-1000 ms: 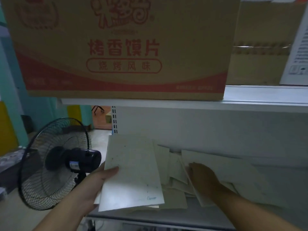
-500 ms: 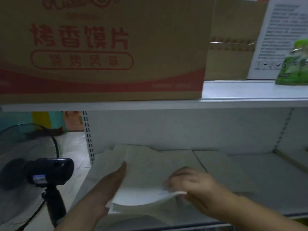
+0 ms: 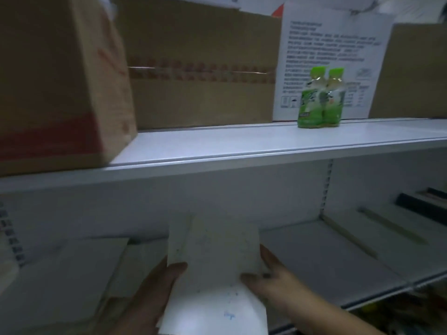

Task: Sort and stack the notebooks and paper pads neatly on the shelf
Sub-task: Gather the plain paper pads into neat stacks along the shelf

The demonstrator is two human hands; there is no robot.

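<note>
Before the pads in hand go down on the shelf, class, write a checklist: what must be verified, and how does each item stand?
1. Left hand grips the pads: ok.
2. Right hand grips their opposite edge: ok.
3. Held edges squared: not ok, one layer juts out left.
4. Bare room on the lower shelf at right: ok.
5. Loose pads at left stacked: not ok, spread apart.
6. Number held: cannot tell.
</note>
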